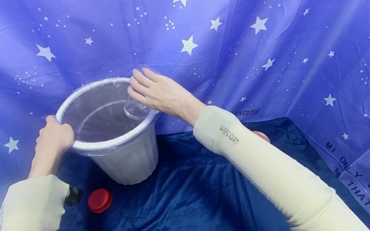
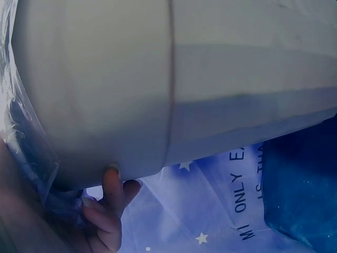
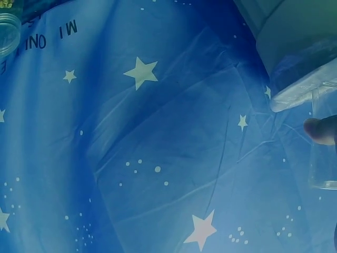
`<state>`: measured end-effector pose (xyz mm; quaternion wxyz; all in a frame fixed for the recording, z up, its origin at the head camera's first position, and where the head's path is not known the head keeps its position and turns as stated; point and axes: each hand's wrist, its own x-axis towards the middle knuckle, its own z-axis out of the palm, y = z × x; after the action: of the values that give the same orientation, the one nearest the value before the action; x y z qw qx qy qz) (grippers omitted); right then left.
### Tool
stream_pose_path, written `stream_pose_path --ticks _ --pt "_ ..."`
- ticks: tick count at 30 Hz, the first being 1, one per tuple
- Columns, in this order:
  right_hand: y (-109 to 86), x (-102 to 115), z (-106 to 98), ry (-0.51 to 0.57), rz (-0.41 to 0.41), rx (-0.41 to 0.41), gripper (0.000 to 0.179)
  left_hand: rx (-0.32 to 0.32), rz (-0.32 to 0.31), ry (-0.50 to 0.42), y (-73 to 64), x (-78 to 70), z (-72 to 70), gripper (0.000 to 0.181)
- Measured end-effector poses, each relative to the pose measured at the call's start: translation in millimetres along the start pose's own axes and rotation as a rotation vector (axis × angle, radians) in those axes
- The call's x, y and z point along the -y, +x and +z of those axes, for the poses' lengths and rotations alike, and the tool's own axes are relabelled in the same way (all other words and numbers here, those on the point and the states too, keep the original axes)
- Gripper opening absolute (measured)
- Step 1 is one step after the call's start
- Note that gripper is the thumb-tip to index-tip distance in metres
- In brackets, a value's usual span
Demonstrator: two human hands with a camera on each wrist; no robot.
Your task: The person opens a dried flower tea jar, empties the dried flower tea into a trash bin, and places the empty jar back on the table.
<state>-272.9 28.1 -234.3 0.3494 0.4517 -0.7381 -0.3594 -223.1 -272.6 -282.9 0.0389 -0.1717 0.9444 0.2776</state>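
A pale grey trash bin (image 1: 127, 163) with a clear plastic liner (image 2: 31, 137) folded over its white rim stands on the dark blue cloth. My left hand (image 1: 54, 138) grips the rim on the left side; its curled fingers (image 2: 111, 184) show below the bin's wall in the left wrist view. On the right side of the rim, my right hand (image 1: 158, 91) holds a clear plastic jar (image 1: 133, 110), tipped with its mouth inside the bin. The jar's base (image 3: 325, 184) points up and away from the bin. Nothing shows inside the jar.
A red round lid (image 1: 100, 200) lies on the cloth (image 1: 184, 210) in front of the bin. Another reddish round thing (image 1: 261, 135) is partly hidden behind the right sleeve. A clear jar (image 3: 8, 37) with yellowish contents is at the right wrist view's corner. Star-printed purple fabric (image 1: 158, 28) hangs behind.
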Motion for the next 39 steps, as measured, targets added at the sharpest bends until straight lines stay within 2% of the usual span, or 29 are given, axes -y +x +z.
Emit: stream_pose_path --ticks 4,10,13,18,29,39 --pt "-0.8 -0.6 0.1 0.016 0.001 0.015 0.050 0.000 -0.002 -0.002 -0.1 -0.4 0.1 0.064" --pt "-5.3 -1.1 -1.3 0.046 0.021 0.088 0.066 0.003 0.002 -0.007 -0.3 -2.0 0.6 0.065" --pt "-8.4 -0.6 -0.4 0.035 0.067 0.077 0.068 0.003 0.002 -0.009 -0.4 -2.1 0.2 0.065" --pt "-11.8 0.6 2.8 0.054 0.167 0.031 0.055 0.006 -0.002 -0.005 -0.2 -0.9 -0.9 0.064" --pt "-15.2 -3.6 5.5 0.230 0.327 0.107 0.053 -0.001 0.003 -0.005 -0.5 0.8 -0.5 0.062" --pt "-32.1 -10.5 12.2 0.298 0.481 0.173 0.058 0.001 0.001 -0.016 -1.2 -0.3 -0.4 0.064"
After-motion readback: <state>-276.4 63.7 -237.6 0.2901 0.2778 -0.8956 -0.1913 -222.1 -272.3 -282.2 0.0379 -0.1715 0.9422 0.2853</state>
